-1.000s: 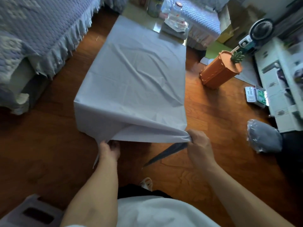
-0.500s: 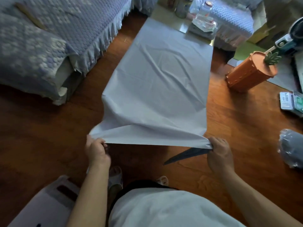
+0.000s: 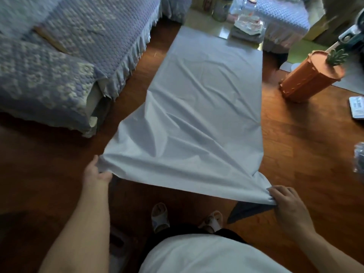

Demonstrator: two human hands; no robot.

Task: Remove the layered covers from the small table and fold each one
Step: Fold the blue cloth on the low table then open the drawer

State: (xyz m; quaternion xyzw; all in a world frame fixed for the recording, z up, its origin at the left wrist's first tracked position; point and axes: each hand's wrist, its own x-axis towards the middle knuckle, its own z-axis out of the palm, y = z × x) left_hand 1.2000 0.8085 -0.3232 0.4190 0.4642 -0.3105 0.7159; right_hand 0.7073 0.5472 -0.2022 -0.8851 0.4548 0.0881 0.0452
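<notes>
I see the pale grey-white rectangular fabric cover (image 3: 204, 107) stretched from the counter (image 3: 222, 32) toward me, its near edge lifted off and held taut. My left hand (image 3: 96, 174) pinches the near left corner of the cover; my right hand (image 3: 289, 203) has its grip curled round the near right corner, with a dark pointed flap (image 3: 248, 210) hanging just under that corner. The far end of the cover lies flat on the counter, short of blurred jars and a folded stack (image 3: 246, 30) at the counter's far end. The counter itself is almost wholly hidden beneath the cover; I cannot tell whether other layers lie under it. The cover's long axis runs straight away from me, the near edge slanting down to the right.
</notes>
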